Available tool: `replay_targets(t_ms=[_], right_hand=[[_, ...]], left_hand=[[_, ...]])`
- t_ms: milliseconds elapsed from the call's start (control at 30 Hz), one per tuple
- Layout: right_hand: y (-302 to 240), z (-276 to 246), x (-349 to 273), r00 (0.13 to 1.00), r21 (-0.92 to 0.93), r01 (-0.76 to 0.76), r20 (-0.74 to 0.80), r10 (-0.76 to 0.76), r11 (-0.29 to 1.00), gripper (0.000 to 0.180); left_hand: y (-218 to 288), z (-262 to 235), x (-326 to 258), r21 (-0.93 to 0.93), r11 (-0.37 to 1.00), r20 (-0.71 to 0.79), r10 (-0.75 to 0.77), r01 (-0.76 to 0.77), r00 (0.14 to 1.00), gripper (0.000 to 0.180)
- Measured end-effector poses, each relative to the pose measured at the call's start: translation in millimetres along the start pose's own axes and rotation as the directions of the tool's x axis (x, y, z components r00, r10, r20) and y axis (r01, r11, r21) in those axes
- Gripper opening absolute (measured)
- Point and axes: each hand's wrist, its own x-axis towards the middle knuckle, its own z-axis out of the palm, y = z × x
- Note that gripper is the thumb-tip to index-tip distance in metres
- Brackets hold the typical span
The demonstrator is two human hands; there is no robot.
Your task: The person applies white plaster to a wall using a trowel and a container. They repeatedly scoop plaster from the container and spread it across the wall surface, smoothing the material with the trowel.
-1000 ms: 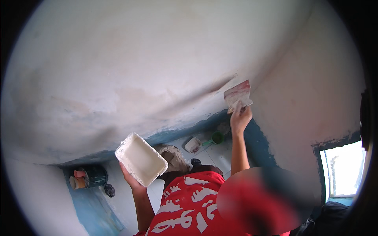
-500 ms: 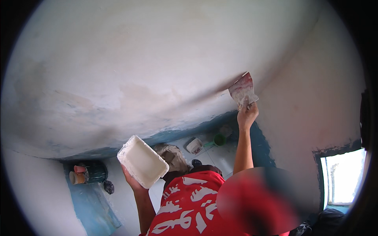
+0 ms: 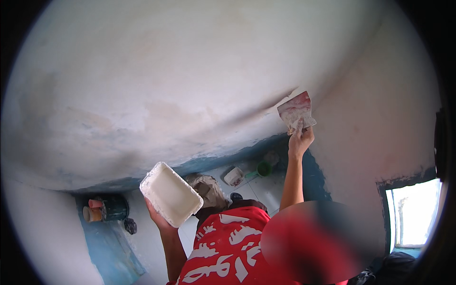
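My right hand (image 3: 301, 141) grips a wide scraper (image 3: 295, 111) with a reddish blade smeared with putty. Its top edge is close to the pale wall (image 3: 190, 71), near the corner with the right-hand wall; contact is hard to judge. A strip of whitish putty (image 3: 293, 95) shows along that edge. Lower left, my left hand (image 3: 159, 219) holds a white rectangular tub (image 3: 150, 175) from its left side and below, most fingers hidden under it. Smooth white putty (image 3: 172, 194) lies inside the tub, and dried crust covers its rim.
On the tiled floor are a crumpled sack (image 3: 209, 190), a small white tray (image 3: 233, 176) and a green dipper (image 3: 264, 169). A dark bucket (image 3: 115, 208) with cups beside it stands at the left. Blue paint (image 3: 316, 178) borders the lower walls; a bright window (image 3: 413, 213) is at right.
The scraper has shifted slightly down and right and turned a little, showing more of its blade and the putty along its edge. The tub has barely moved.
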Motion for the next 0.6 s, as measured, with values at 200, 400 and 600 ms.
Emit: replay_targets(t_ms=[200, 400, 600], right_hand=[[-15, 11, 4, 0.993, -0.183, 0.122, 0.029, -0.118, 0.976, 0.021], [-20, 14, 3, 0.992, -0.231, 0.124, 0.040, -0.118, 0.965, 0.021], [-11, 18, 6, 0.946, -0.231, 0.311, -0.015, -0.323, 0.922, 0.021]], left_hand=[[-3, 2, 1, -0.013, 1.000, -0.046, 0.015, -0.016, 0.999, 0.059], [-2, 8, -3, -0.039, 0.999, -0.027, -0.005, 0.004, 1.000, 0.057], [1, 6, -1, -0.021, 1.000, 0.050, -0.010, 0.011, 0.999, 0.057]])
